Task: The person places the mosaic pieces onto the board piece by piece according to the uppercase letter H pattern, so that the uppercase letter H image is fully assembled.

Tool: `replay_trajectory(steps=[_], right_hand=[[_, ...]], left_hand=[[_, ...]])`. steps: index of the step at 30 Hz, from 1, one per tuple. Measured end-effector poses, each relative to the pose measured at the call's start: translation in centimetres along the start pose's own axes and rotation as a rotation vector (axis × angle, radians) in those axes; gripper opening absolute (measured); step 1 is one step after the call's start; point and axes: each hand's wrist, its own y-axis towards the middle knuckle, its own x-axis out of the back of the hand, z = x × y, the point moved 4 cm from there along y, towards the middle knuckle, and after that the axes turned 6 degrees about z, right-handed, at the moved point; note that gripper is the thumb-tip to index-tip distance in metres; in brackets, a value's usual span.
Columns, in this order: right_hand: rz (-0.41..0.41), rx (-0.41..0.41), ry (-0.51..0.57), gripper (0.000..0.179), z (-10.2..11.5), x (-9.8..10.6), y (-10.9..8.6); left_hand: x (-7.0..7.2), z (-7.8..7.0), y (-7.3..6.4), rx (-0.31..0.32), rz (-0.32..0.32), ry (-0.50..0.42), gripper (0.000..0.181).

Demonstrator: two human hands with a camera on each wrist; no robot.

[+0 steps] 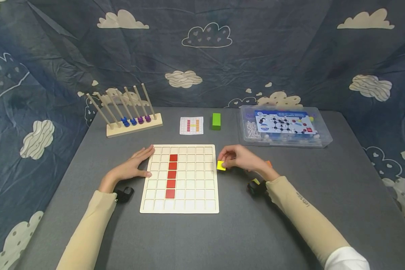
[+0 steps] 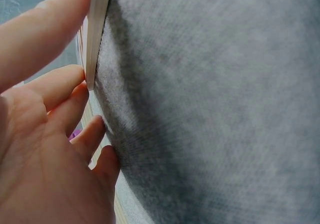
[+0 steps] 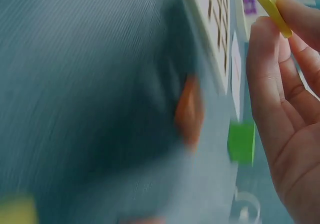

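Note:
A pale wooden grid board (image 1: 195,204) lies flat on the grey table, with several red square tiles (image 1: 171,174) lined up in one column. My left hand (image 1: 129,168) rests against the board's left edge, fingers straight and thumb at the rim; the left wrist view shows its fingertips by the board's side (image 2: 97,29). Just off the right edge, my right hand (image 1: 241,157) pinches a yellow square tile (image 1: 221,165) between thumb and finger. In the right wrist view that yellow tile (image 3: 272,9) is seen edge-on. Orange and yellow pieces lie partly hidden under the right forearm.
Behind the board stand a peg rack (image 1: 135,128) with blue and purple beads, a small pattern card (image 1: 191,125) and a green block (image 1: 216,122). At back right sits a clear plastic case (image 1: 285,140). An orange piece (image 3: 190,112) lies on the table.

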Motion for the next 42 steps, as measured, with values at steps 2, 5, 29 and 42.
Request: replay_trajectory(steps=[2,5,29,42], right_hand=[[0.032,0.023,0.010,0.013,0.8,-1.2,1.3],[0.069,0.046,0.009,0.014,1.8,-2.9,3.3],[0.090,0.037,-0.391,0.014,4.7,-9.6,8.8],[0.077,0.060,-0.116,0.013,3.8,-8.1,7.8]], left_hand=[[0.0,0.0,0.0,-0.001,-0.001,-0.001,0.095],[0.0,0.1,0.0,-0.006,-0.003,-0.002,0.095],[-0.1,0.1,0.0,0.002,-0.004,0.003,0.093],[0.0,0.0,0.1,-0.006,-0.001,0.002,0.094]])
